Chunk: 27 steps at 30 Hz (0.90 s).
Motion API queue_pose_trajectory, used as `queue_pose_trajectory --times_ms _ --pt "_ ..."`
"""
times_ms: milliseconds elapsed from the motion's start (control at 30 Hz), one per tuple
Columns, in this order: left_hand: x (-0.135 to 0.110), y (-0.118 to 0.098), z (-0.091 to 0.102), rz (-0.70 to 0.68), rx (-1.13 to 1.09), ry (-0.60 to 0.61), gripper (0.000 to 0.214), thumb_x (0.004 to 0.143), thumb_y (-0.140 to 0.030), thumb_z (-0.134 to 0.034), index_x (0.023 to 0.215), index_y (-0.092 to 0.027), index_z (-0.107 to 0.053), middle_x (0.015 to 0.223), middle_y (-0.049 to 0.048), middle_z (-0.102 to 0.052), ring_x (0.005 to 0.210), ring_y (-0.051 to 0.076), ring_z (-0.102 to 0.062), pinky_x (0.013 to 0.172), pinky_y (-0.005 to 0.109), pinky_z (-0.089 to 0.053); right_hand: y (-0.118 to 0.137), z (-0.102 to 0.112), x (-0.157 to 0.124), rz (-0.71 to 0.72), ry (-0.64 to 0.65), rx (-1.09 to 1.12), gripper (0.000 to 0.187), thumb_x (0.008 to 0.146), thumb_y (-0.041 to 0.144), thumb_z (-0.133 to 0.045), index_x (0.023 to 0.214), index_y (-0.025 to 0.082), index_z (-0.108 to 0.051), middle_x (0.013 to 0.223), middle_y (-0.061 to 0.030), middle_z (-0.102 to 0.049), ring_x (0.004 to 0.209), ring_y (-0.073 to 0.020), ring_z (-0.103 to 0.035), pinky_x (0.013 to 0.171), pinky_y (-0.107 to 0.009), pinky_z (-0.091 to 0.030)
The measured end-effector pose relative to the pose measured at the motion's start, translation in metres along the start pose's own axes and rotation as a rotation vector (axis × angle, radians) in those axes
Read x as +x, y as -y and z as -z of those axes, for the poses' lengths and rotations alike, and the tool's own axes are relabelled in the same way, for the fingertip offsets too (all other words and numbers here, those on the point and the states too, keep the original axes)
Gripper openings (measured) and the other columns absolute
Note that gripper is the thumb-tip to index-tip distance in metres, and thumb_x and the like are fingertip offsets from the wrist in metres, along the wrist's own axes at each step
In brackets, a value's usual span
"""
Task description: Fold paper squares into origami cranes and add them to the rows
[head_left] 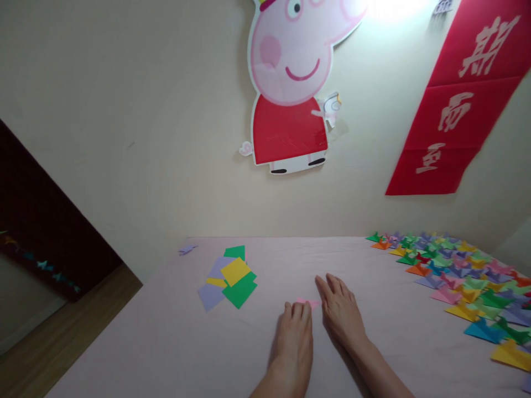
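A small pink folded paper lies on the pale pink cloth, mostly hidden under fingertips. My left hand presses down on it with its fingers bent and held close together. Just to the right, my right hand rests on the cloth with fingers stretched forward and holds nothing. Its thumb side is close to the pink paper's right end; whether they touch I cannot tell. Left of my hands is a loose, overlapping pile of square paper sheets in green, yellow and purple.
Many colourful folded paper figures stand in rows along the right side. A small purple folded paper lies at the far left of the pink cloth. The wall behind carries a cartoon pig cutout and a red banner.
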<state>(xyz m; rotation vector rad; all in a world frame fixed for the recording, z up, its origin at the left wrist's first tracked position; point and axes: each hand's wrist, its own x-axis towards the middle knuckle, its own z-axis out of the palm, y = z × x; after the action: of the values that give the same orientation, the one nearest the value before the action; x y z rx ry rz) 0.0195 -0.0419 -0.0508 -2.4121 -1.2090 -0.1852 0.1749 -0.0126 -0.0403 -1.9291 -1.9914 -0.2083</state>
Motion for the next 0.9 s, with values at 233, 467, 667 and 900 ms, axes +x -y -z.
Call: queue_pose_trajectory --times_ms 233,467,667,900 --pt "0.003 -0.007 0.014 0.027 0.089 0.069 0.047 0.082 -0.015 -0.062 0.128 -0.018 -0.062 0.120 0.0112 -0.058 0.113 0.028 -0.046 0.102 0.042 -0.038 0.001 -0.006 0.004 -0.004 -0.050 0.062 0.041 0.095 0.030 -0.044 0.130 0.011 -0.056 0.135 -0.0177 -0.056 0.128 -0.0297 -0.048 0.102 -0.043 -0.042" --pt "0.002 -0.017 -0.001 0.045 -0.064 -0.037 0.051 0.076 -0.013 -0.065 0.127 -0.016 -0.063 0.128 0.0148 -0.057 0.124 0.033 -0.042 0.105 0.048 -0.035 0.021 0.004 0.006 0.034 0.046 0.024 0.042 0.092 0.025 -0.050 0.134 0.023 -0.056 0.143 -0.0155 -0.051 0.130 -0.0326 -0.046 0.100 -0.046 -0.040" --pt "-0.001 -0.017 -0.017 0.079 -0.184 -0.044 0.053 0.083 -0.011 -0.059 0.134 -0.022 -0.057 0.127 0.0133 -0.059 0.124 0.031 -0.045 0.104 0.050 -0.038 0.011 0.006 0.004 0.018 0.073 0.004 0.045 0.093 0.018 -0.043 0.135 0.027 -0.056 0.144 -0.0146 -0.050 0.133 -0.0328 -0.044 0.101 -0.046 -0.039" --pt "-0.017 0.016 -0.001 0.108 -0.082 0.169 0.052 0.087 -0.001 -0.048 0.137 -0.013 -0.052 0.136 0.0154 -0.055 0.119 0.028 -0.050 0.100 0.043 -0.042 0.003 -0.002 0.004 0.039 -0.008 0.095 0.045 0.092 0.015 -0.041 0.133 0.024 -0.057 0.141 -0.0169 -0.052 0.130 -0.0343 -0.045 0.100 -0.050 -0.040"
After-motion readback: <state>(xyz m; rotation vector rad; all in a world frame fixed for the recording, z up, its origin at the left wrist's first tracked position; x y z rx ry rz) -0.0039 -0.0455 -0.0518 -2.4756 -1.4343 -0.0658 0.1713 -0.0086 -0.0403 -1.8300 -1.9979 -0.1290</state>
